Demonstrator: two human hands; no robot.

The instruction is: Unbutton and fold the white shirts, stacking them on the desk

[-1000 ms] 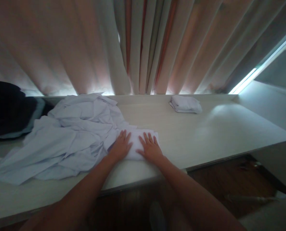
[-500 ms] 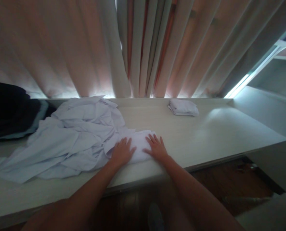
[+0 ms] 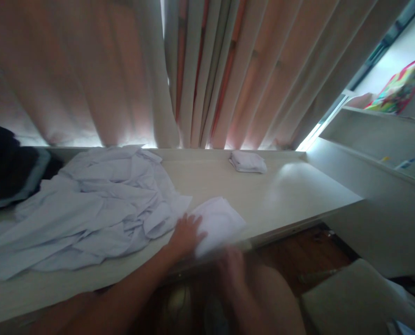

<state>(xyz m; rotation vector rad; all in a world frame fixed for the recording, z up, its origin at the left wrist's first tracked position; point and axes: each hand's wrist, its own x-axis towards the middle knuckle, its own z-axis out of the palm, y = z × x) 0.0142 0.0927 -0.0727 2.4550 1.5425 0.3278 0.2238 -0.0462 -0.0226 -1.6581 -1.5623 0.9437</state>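
Observation:
A folded white cloth (image 3: 222,221) lies turned at an angle close to the front edge of the white tabletop. My left hand (image 3: 186,235) rests on its left side, fingers spread. Below the cloth's near corner, at the tabletop's edge, my right hand (image 3: 232,267) is smeared by motion, so its fingers cannot be made out. A large crumpled white cloth (image 3: 103,204) spreads over the left part of the tabletop, just beside my left hand.
A small folded white cloth (image 3: 248,162) sits at the back. Dark folded fabric (image 3: 8,172) is at far left. Curtains (image 3: 123,83) hang behind. Shelves (image 3: 368,132) with a colourful bag (image 3: 401,88) stand right; a pale cushion-like seat (image 3: 361,298) is at lower right.
My right hand has come off the folded cloth and moved down towards me. The cloth has turned and come away from the crumpled one. The view has swung right.

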